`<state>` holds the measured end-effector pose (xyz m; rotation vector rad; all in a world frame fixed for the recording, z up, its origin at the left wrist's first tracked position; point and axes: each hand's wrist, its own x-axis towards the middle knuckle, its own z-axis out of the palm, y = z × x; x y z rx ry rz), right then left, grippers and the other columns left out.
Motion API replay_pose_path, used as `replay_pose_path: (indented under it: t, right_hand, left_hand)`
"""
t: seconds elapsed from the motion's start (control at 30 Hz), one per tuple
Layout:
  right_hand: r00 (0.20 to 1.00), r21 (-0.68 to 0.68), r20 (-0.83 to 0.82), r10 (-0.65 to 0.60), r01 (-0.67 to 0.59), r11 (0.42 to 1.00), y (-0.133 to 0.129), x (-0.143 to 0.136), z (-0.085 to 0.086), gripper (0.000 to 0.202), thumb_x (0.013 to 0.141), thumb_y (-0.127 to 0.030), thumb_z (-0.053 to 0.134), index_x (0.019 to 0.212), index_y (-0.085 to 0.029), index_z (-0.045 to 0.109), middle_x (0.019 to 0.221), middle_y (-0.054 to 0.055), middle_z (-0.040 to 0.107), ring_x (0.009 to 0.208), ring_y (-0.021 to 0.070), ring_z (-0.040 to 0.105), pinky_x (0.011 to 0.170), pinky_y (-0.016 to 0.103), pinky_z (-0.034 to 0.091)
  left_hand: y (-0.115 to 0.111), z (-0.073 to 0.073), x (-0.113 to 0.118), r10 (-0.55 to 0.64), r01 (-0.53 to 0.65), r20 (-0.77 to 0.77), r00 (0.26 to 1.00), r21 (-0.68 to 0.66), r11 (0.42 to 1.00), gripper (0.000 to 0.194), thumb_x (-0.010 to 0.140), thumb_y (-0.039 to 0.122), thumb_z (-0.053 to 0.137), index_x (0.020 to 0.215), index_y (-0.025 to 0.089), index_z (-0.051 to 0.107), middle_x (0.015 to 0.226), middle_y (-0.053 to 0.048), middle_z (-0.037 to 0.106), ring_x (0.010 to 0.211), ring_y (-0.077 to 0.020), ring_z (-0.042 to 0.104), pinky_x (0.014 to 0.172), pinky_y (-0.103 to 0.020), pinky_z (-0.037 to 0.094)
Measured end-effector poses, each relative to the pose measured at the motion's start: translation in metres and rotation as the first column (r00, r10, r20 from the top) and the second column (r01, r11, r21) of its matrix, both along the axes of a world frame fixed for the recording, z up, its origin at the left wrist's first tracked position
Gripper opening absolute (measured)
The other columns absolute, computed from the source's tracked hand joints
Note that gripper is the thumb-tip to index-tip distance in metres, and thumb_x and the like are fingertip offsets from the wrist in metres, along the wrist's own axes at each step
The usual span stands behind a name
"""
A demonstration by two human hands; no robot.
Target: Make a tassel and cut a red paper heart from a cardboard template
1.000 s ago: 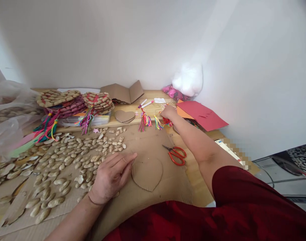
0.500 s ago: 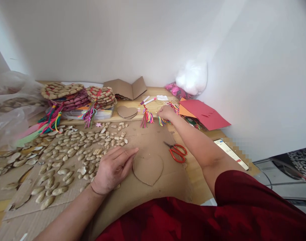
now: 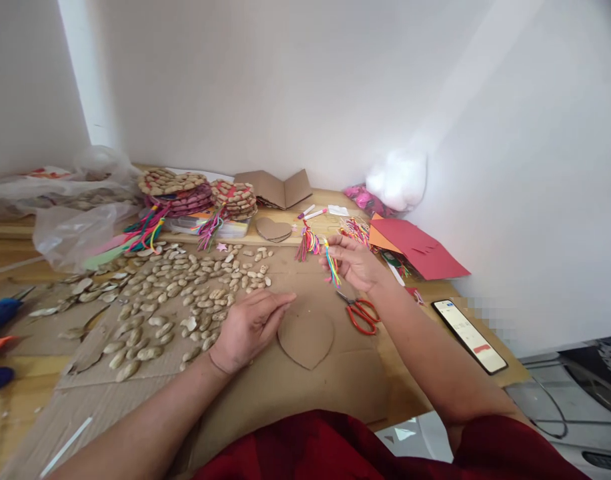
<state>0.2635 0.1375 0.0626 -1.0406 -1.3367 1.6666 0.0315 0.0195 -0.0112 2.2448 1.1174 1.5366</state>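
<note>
My right hand [image 3: 356,261] pinches a multicoloured thread tassel [image 3: 331,267] near its top, and the strands hang down above the cardboard. More tassels [image 3: 308,243] lie just behind it. My left hand [image 3: 253,327] hovers at the upper left of a cardboard heart [image 3: 306,339], its thumb and fingertips pressed together; whatever may be between them is hidden. That heart lies flat on the large cardboard sheet [image 3: 345,380]. Red-handled scissors [image 3: 361,315] rest between the heart and my right forearm. Many loose peanuts [image 3: 185,283] are spread to the left of my left hand.
Peanut-covered pieces [image 3: 175,190] with tassels are stacked at the back left. Another cardboard heart [image 3: 273,230] and marker pens [image 3: 313,214] lie at the back. Red paper [image 3: 418,247] and a phone [image 3: 469,335] are on the right. A blue glue gun [image 3: 3,311] sits far left.
My right hand has drawn back toward me from the tassel pile, now with one tassel lifted in its fingers. My left hand keeps its pose beside the heart. The view has shifted left.
</note>
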Motion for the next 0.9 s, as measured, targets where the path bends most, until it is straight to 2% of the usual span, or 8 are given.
replay_pose_path:
  t: [0.13, 0.2, 0.27, 0.37, 0.47, 0.63, 0.77, 0.9]
  right_hand:
    - [1.000, -0.004, 0.016, 0.007, -0.007, 1.000, -0.049, -0.020, -0.005, 0.035, 0.069, -0.030, 0.085, 0.094, -0.024, 0.062, 0.079, -0.004, 0.070, 0.068, 0.0151, 0.073, 0.062, 0.027, 0.057]
    - [0.999, 0.007, 0.040, 0.021, -0.021, 1.000, -0.068, -0.028, -0.010, 0.035, 0.069, -0.031, 0.085, 0.094, -0.023, 0.061, 0.077, -0.004, 0.070, 0.068, 0.0157, 0.074, 0.064, 0.027, 0.057]
    - [0.998, -0.004, 0.054, 0.028, -0.028, 1.000, -0.083, -0.034, -0.017, 0.037, 0.068, -0.033, 0.086, 0.093, -0.023, 0.061, 0.077, -0.004, 0.071, 0.067, 0.0160, 0.075, 0.062, 0.026, 0.056]
    - [0.998, -0.020, 0.063, 0.019, -0.018, 1.000, -0.100, -0.041, -0.028, 0.039, 0.068, -0.033, 0.086, 0.094, -0.023, 0.058, 0.077, -0.003, 0.073, 0.065, 0.0165, 0.075, 0.062, 0.028, 0.057]
    - [0.996, -0.028, 0.089, -0.023, 0.025, 0.999, -0.113, -0.044, -0.038, 0.040, 0.069, -0.032, 0.085, 0.092, -0.025, 0.054, 0.072, -0.005, 0.071, 0.065, 0.0183, 0.075, 0.061, 0.029, 0.057]
    - [0.993, -0.110, 0.115, -0.003, 0.016, 0.994, -0.131, -0.039, -0.049, 0.036, 0.073, -0.030, 0.084, 0.094, -0.024, 0.055, 0.072, -0.004, 0.071, 0.068, 0.0197, 0.076, 0.057, 0.027, 0.054]
    - [0.998, -0.078, 0.022, 0.052, -0.050, 0.996, -0.138, -0.030, -0.051, 0.044, 0.075, -0.031, 0.084, 0.114, -0.022, 0.065, 0.096, 0.003, 0.076, 0.089, 0.0189, 0.075, 0.080, 0.033, 0.058]
    - [0.990, -0.036, -0.032, 0.134, -0.135, 0.990, -0.140, -0.024, -0.043, 0.048, 0.079, -0.036, 0.082, 0.123, -0.023, 0.070, 0.108, 0.004, 0.075, 0.094, 0.0164, 0.070, 0.087, 0.032, 0.054]
  left_hand:
    - [0.000, -0.006, 0.007, 0.029, 0.042, 0.240, 0.970, -0.286, 0.957, 0.023, 0.095, 0.030, 0.063, 0.110, 0.021, 0.078, 0.094, -0.007, 0.078, 0.083, -0.0176, 0.070, 0.074, -0.029, 0.056]
    - [0.000, -0.007, 0.009, 0.056, 0.134, 0.387, 0.921, -0.445, 0.885, 0.030, 0.092, 0.040, 0.066, 0.111, 0.020, 0.079, 0.091, -0.007, 0.077, 0.078, -0.0182, 0.069, 0.070, -0.029, 0.056]
    - [-0.001, -0.007, 0.012, 0.065, 0.291, 0.540, 0.839, -0.546, 0.786, 0.040, 0.086, 0.048, 0.071, 0.111, 0.018, 0.079, 0.088, -0.007, 0.076, 0.070, -0.0163, 0.066, 0.064, -0.028, 0.055]
    - [-0.004, -0.004, 0.016, 0.098, 0.473, 0.706, 0.701, -0.563, 0.677, 0.043, 0.073, 0.049, 0.084, 0.102, 0.017, 0.081, 0.085, -0.006, 0.075, 0.066, -0.0130, 0.062, 0.060, -0.025, 0.052]
    - [-0.007, 0.000, 0.020, 0.151, 0.525, 0.760, 0.632, -0.562, 0.639, 0.038, 0.065, 0.046, 0.090, 0.086, 0.016, 0.081, 0.077, -0.004, 0.073, 0.063, -0.0111, 0.059, 0.057, -0.022, 0.050]
    - [-0.012, 0.008, 0.020, 0.179, 0.572, 0.781, 0.599, -0.573, 0.587, 0.038, 0.063, 0.044, 0.092, 0.083, 0.014, 0.080, 0.075, -0.005, 0.073, 0.056, -0.0090, 0.057, 0.048, -0.019, 0.046]
    - [-0.017, 0.014, 0.019, 0.153, 0.688, 0.803, 0.576, -0.577, 0.441, 0.041, 0.061, 0.044, 0.093, 0.084, 0.013, 0.079, 0.071, -0.007, 0.074, 0.058, -0.0119, 0.064, 0.051, -0.020, 0.052]
    - [-0.022, 0.021, 0.020, 0.106, 0.715, 0.776, 0.622, -0.618, 0.327, 0.039, 0.061, 0.042, 0.094, 0.080, 0.012, 0.077, 0.076, -0.007, 0.076, 0.062, -0.0104, 0.069, 0.056, -0.015, 0.055]
